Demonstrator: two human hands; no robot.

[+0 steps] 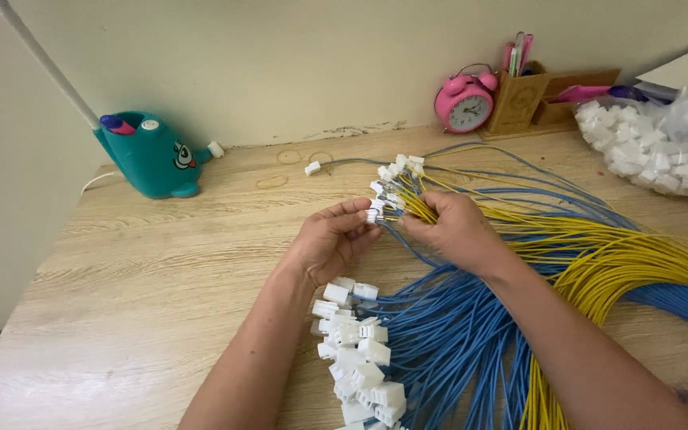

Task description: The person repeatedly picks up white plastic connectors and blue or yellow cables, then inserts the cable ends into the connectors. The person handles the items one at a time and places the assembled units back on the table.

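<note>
My left hand [330, 239] pinches a small white plastic connector [373, 215] at the end of a wire. My right hand [453, 229] grips a bundle of yellow and blue wires [599, 247] just behind their metal tips, close to the left hand. More white-tipped wire ends [398, 171] fan out beyond my fingers. A heap of blue wires with white connectors fitted [360, 358] lies under my left forearm on the wooden table [161, 279].
A teal desk lamp base [153, 155] stands at the back left, with a white arm rising from it. A pink alarm clock [465, 103] and a wooden pen holder [519, 99] stand against the wall. A clear bag of white connectors [654, 151] lies at the back right.
</note>
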